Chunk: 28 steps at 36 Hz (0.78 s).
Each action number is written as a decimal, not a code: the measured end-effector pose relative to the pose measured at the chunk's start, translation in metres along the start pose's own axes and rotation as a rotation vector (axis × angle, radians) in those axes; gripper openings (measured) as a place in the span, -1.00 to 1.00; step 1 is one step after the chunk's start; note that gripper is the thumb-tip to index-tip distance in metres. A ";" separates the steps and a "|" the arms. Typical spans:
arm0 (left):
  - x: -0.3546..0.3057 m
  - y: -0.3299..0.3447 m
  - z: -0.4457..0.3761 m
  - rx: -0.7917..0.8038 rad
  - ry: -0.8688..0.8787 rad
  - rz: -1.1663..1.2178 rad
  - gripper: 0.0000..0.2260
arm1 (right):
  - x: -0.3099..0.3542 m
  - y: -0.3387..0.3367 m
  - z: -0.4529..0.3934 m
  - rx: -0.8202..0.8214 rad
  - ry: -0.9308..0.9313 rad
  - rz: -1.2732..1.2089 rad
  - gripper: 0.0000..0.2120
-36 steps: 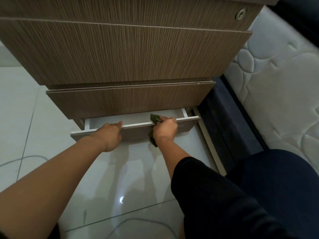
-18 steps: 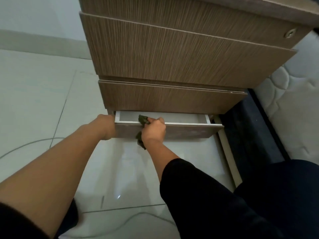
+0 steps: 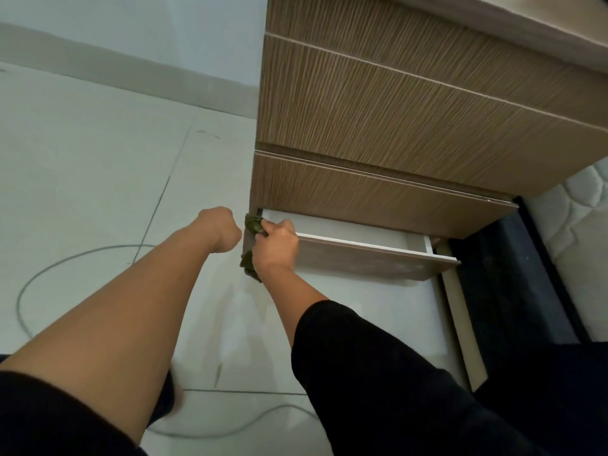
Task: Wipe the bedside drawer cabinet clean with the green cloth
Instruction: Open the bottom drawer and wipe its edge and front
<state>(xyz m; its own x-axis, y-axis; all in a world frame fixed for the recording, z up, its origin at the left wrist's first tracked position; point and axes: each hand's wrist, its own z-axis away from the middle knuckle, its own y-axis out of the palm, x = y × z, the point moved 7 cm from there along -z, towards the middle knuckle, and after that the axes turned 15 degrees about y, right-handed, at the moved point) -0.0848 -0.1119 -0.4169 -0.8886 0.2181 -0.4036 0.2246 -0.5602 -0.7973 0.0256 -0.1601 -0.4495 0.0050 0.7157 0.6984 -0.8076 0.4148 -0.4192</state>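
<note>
The brown wood-grain drawer cabinet [image 3: 394, 103] fills the upper right. Its bottom drawer [image 3: 371, 260] is pulled partly out, showing a white inside. My right hand [image 3: 276, 246] is shut on the dark green cloth [image 3: 254, 225], pressed on the drawer's top edge at its left corner; the cloth's tail hangs below my wrist. My left hand [image 3: 218, 230] is fisted just left of that corner, against the drawer's left end, and whether it grips anything is hidden.
A grey cable [image 3: 39, 274] loops over the pale tiled floor [image 3: 98, 179] to the left and near my knees. A dark bed base [image 3: 503, 284] and a white quilted mattress [image 3: 579, 222] stand to the right of the cabinet. A skirting board runs along the back wall.
My right hand has slid the cloth leftward along the drawer's top edge, from the middle to the left corner. My left hand shifted left off the drawer front. The view swung left.
</note>
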 end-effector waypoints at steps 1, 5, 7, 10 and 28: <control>0.000 -0.002 0.002 -0.009 -0.004 0.008 -0.60 | 0.001 0.003 0.002 0.013 -0.016 0.019 -0.85; 0.001 -0.006 0.008 -0.041 -0.022 0.029 -0.62 | 0.005 0.014 0.008 0.065 -0.052 0.099 -0.77; 0.001 -0.004 0.007 -0.038 -0.019 0.027 -0.63 | 0.008 0.017 0.010 0.090 -0.103 0.181 -0.74; -0.003 -0.003 0.006 -0.023 -0.007 -0.006 -0.66 | 0.002 0.016 0.010 0.145 -0.140 0.307 -0.72; -0.036 0.028 0.004 0.227 0.061 0.115 -0.67 | -0.059 -0.061 -0.033 0.045 0.451 -0.036 -0.34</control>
<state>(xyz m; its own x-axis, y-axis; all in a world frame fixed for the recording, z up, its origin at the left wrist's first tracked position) -0.0479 -0.1388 -0.4228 -0.8352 0.1866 -0.5173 0.2208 -0.7477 -0.6262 0.0938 -0.2091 -0.4842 0.2816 0.8786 0.3858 -0.8269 0.4261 -0.3669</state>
